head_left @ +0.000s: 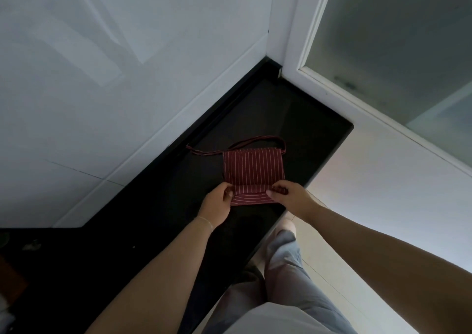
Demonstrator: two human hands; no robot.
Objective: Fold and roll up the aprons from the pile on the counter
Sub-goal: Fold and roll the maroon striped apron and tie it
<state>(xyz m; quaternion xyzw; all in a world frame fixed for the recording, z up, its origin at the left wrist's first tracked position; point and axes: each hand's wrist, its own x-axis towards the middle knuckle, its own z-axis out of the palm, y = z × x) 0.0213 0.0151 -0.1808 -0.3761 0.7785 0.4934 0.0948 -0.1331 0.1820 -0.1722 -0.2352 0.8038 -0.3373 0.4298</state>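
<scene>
Both hands, left hand (pixel 217 203) and right hand (pixel 287 195), are pinching the near edge of the striped apron (pixel 252 167) on the counter (pixel 166 206), apparently starting the roll

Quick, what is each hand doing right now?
Left hand: pinching the near left corner of the folded dark red apron with thin white stripes.
Right hand: pinching the apron's near right corner.
</scene>
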